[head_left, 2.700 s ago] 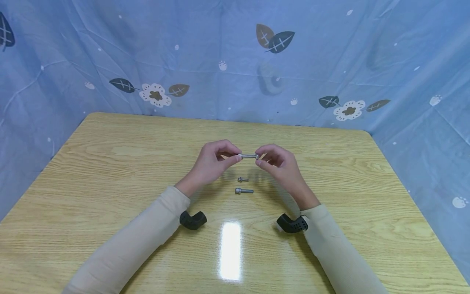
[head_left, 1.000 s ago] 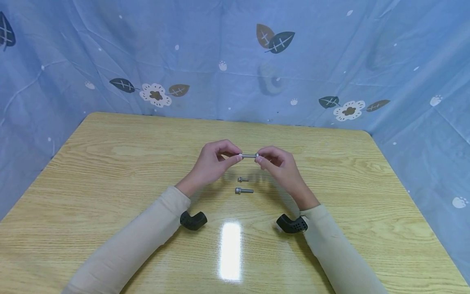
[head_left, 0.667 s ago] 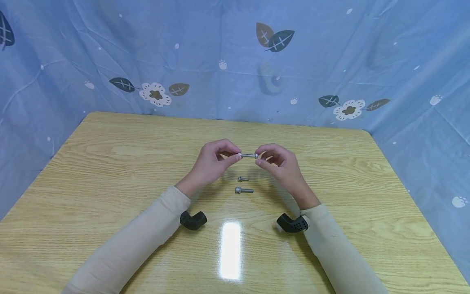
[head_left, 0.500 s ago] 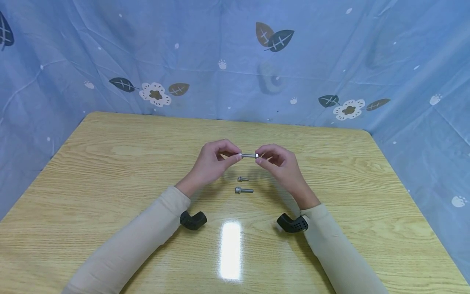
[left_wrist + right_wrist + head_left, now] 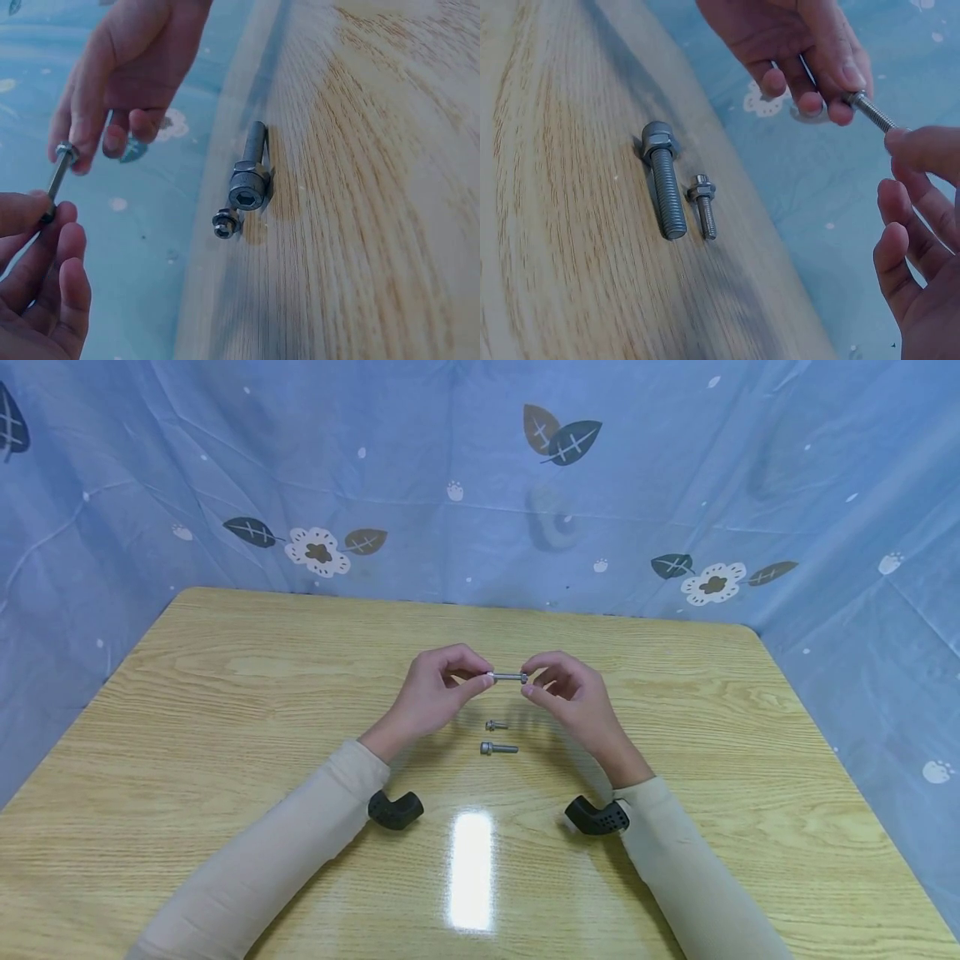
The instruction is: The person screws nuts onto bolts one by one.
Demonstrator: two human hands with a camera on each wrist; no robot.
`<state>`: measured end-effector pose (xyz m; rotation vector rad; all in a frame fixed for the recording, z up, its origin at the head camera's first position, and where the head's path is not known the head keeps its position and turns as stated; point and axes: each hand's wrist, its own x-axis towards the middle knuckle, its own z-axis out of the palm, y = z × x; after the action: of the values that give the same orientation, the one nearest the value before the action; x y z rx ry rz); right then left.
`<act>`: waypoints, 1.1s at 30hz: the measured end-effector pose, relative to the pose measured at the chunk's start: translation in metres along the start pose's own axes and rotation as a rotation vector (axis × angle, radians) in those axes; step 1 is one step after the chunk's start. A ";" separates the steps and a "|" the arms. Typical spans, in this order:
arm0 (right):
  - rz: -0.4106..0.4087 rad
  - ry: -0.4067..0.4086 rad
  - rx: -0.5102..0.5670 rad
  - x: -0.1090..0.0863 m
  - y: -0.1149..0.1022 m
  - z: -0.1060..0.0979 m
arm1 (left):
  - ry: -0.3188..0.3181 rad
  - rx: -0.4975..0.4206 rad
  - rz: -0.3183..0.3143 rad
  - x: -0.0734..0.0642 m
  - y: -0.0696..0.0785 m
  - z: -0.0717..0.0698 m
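My left hand (image 5: 429,692) pinches the head end of a silver bolt (image 5: 508,677) between thumb and fingertips, keeping it level above the table. At the bolt's other end, the thumb and index finger of my right hand (image 5: 576,695) are at a hex nut (image 5: 66,150). Bare thread (image 5: 875,114) shows between the two hands in the right wrist view. Below them on the table lie a small bolt (image 5: 703,206) with a nut on it and a thicker socket-head bolt (image 5: 664,180), its nut (image 5: 249,168) up against the head.
The wooden table (image 5: 225,735) spreads out on all sides. A blue patterned curtain (image 5: 420,460) hangs behind it. Black curved pieces (image 5: 395,811) stick out from both wrists over the table.
The right thumb and index finger have rolled at the nut, the thumb rising over it and then dropping back, and the nut's faces look turned. The left hand and the table bolts stay put.
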<state>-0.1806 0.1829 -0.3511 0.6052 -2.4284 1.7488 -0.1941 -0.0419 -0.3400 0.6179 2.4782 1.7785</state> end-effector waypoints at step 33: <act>0.030 0.008 -0.017 0.000 -0.001 0.001 | 0.012 0.005 0.002 0.001 0.001 0.002</act>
<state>-0.1801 0.1818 -0.3503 0.5624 -2.4570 1.7367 -0.1941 -0.0399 -0.3394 0.6116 2.4910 1.7823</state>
